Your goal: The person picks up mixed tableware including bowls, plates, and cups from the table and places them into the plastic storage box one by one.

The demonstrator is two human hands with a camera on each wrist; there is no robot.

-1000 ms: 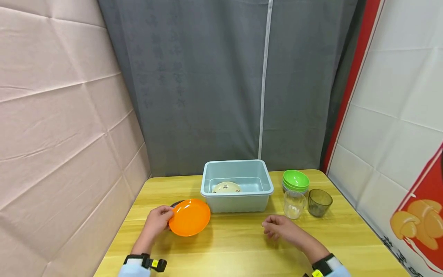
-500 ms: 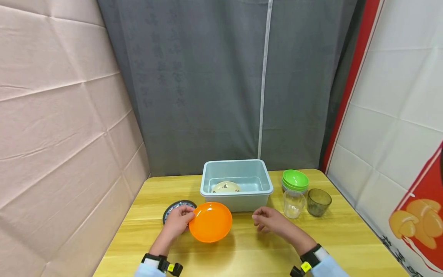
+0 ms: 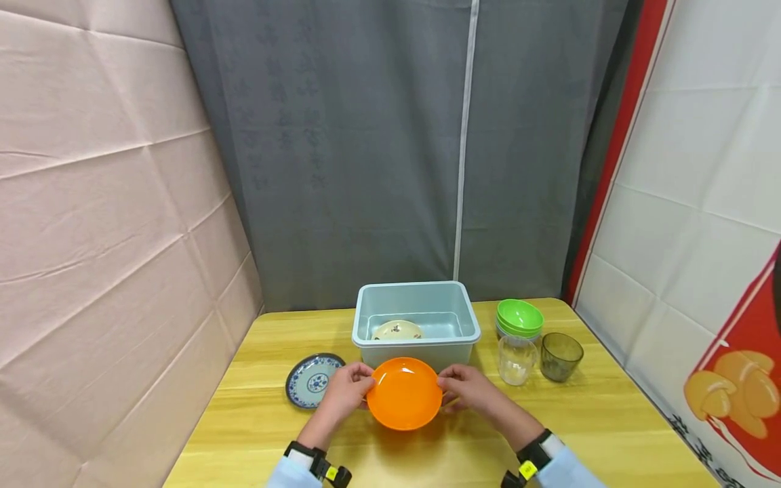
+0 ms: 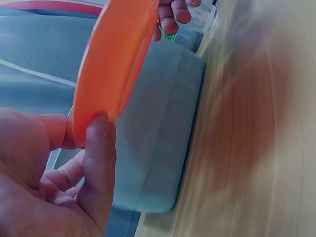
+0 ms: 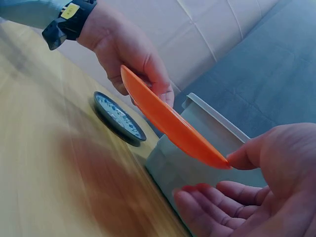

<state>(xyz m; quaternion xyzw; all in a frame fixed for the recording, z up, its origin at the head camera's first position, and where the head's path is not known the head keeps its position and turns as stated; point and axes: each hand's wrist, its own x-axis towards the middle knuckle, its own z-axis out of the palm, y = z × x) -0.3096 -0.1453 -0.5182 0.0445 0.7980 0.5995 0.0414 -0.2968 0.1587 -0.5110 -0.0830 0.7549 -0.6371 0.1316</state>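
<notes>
An orange plate (image 3: pixel 405 394) is held above the table in front of the bin, its top face tilted toward the head camera. My left hand (image 3: pixel 350 389) pinches its left rim between thumb and fingers, as the left wrist view shows. At the opposite rim is my right hand (image 3: pixel 465 388). In the right wrist view its thumb (image 5: pixel 247 153) meets the edge of the plate, while the relaxed fingers (image 5: pixel 210 207) stay below with a gap. A blue-and-white patterned plate (image 3: pixel 314 381) with a dark rim lies on the table by my left hand.
The light blue bin (image 3: pixel 417 350) stands behind the orange plate, with a cream patterned dish (image 3: pixel 398 330) inside. Stacked bowls, green on top (image 3: pixel 520 316), a clear glass (image 3: pixel 516 360) and a smoky glass (image 3: pixel 561 356) stand on the right of the table (image 3: pixel 586 434).
My left hand has carried the orange plate rightward to the front of the bin, uncovering the patterned plate. My right hand has moved left to the orange plate's rim.
</notes>
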